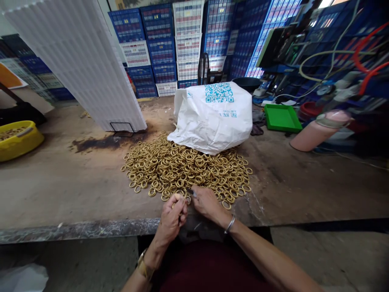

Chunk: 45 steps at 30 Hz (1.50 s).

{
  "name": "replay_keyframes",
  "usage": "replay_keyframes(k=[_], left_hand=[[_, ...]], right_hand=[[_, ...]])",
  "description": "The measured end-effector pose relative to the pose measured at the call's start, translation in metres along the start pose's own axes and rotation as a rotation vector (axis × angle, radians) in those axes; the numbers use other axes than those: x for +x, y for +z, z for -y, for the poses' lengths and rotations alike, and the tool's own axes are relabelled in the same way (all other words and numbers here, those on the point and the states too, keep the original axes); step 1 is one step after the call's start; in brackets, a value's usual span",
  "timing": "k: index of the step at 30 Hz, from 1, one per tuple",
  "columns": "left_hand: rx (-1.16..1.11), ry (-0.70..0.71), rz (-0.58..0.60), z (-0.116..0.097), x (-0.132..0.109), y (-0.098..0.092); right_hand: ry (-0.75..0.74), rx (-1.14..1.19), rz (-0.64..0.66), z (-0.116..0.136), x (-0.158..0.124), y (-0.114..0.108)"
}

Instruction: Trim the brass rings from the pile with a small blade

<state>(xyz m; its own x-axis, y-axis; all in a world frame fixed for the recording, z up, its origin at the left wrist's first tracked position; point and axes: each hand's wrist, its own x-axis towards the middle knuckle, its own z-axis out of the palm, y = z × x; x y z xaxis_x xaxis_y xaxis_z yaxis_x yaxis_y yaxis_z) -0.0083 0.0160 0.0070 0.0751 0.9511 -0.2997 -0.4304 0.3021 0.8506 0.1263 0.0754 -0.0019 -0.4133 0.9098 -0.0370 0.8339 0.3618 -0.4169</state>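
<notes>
A heap of brass rings (185, 168) lies spread on the worn table (60, 182) in front of me. My left hand (172, 219) is closed in a fist at the heap's near edge and pinches a brass ring (175, 199) between thumb and fingers. My right hand (206, 202) rests beside it with fingers curled, their tips pinched on rings at the edge of the heap. A bracelet sits on my right wrist and a watch on my left. A white plastic bag (212, 115) with a blue code print stands behind the heap.
A white corrugated sheet (82, 61) leans at the back left. A yellow tub (18, 140) holding rings sits at the far left. A green tray (281, 117) and a pink bottle (319, 132) lie to the right. Stacked blue and white crates (182, 44) fill the background.
</notes>
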Motion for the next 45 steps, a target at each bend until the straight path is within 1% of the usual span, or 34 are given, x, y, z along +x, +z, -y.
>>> replay_keyframes(k=[2,3,5,6,7,9,10,12,13,15,17,19,21,23,25,27,29,31,32,34,36,38,40,41,43,45], left_hand=[[-0.051,-0.026,0.04,-0.005,-0.005,0.0],[-0.089,-0.033,0.05,-0.006,-0.006,0.0],[-0.171,-0.039,0.046,-0.009,-0.005,-0.001],[-0.204,-0.041,0.037,-0.009,-0.003,-0.001],[-0.23,-0.045,0.025,-0.009,-0.002,-0.001],[-0.264,-0.06,0.007,-0.009,0.002,-0.002],[-0.276,-0.068,0.001,-0.008,0.002,-0.003],[-0.288,-0.083,-0.001,-0.007,0.003,-0.004],[-0.287,-0.091,0.001,-0.007,0.002,-0.005],[-0.274,-0.102,-0.003,-0.006,0.001,-0.006],[-0.262,-0.116,-0.026,-0.004,0.001,-0.009],[-0.265,-0.135,-0.059,-0.001,0.002,-0.011],[-0.271,-0.151,-0.082,0.002,0.003,-0.014],[-0.261,-0.154,-0.088,0.004,0.003,-0.015],[-0.24,-0.151,-0.081,0.004,0.001,-0.014],[-0.214,-0.153,-0.055,0.004,-0.001,-0.012],[-0.18,-0.149,-0.031,0.004,-0.003,-0.01],[-0.139,-0.13,-0.048,0.004,-0.004,-0.009],[-0.114,-0.11,-0.076,0.005,-0.004,-0.008],[-0.047,-0.05,-0.147,0.008,-0.003,-0.008],[0.044,0.021,-0.197,0.012,-0.002,-0.009],[0.124,0.071,-0.219,0.015,0.0,-0.011],[0.172,0.086,-0.22,0.017,0.001,-0.011],[0.182,0.084,-0.215,0.018,0.001,-0.012],[0.173,0.068,-0.196,0.018,0.001,-0.011],[0.122,0.037,-0.16,0.017,0.0,-0.011]], right_hand=[[0.034,0.043,-0.032,-0.006,0.004,-0.001],[0.031,0.109,-0.059,-0.008,0.005,-0.001],[0.046,0.335,-0.096,-0.007,0.006,0.0],[0.069,0.487,-0.08,-0.005,0.005,0.002],[0.106,0.647,-0.037,-0.001,0.003,0.004],[0.176,0.939,0.118,0.007,-0.001,0.01],[0.196,1.047,0.197,0.01,-0.003,0.013],[0.21,1.183,0.299,0.016,-0.006,0.016],[0.214,1.214,0.309,0.018,-0.007,0.017],[0.216,1.208,0.249,0.02,-0.007,0.016],[0.183,1.112,0.132,0.021,-0.006,0.012],[0.09,0.938,0.006,0.02,-0.005,0.008],[-0.036,0.735,-0.078,0.018,-0.006,0.003],[-0.153,0.563,-0.112,0.015,-0.008,-0.001],[-0.244,0.46,-0.109,0.013,-0.01,-0.003],[-0.303,0.417,-0.093,0.012,-0.011,-0.005],[-0.329,0.409,-0.086,0.013,-0.011,-0.006],[-0.288,0.447,-0.09,0.016,-0.01,-0.007],[-0.238,0.489,-0.092,0.017,-0.009,-0.006],[-0.084,0.619,-0.078,0.02,-0.007,-0.003],[0.068,0.778,-0.01,0.022,-0.006,0.001],[0.165,0.93,0.081,0.021,-0.006,0.005],[0.21,1.045,0.157,0.02,-0.006,0.009],[0.223,1.08,0.174,0.019,-0.006,0.01],[0.229,1.108,0.178,0.017,-0.005,0.012],[0.233,1.097,0.143,0.016,-0.004,0.012]])
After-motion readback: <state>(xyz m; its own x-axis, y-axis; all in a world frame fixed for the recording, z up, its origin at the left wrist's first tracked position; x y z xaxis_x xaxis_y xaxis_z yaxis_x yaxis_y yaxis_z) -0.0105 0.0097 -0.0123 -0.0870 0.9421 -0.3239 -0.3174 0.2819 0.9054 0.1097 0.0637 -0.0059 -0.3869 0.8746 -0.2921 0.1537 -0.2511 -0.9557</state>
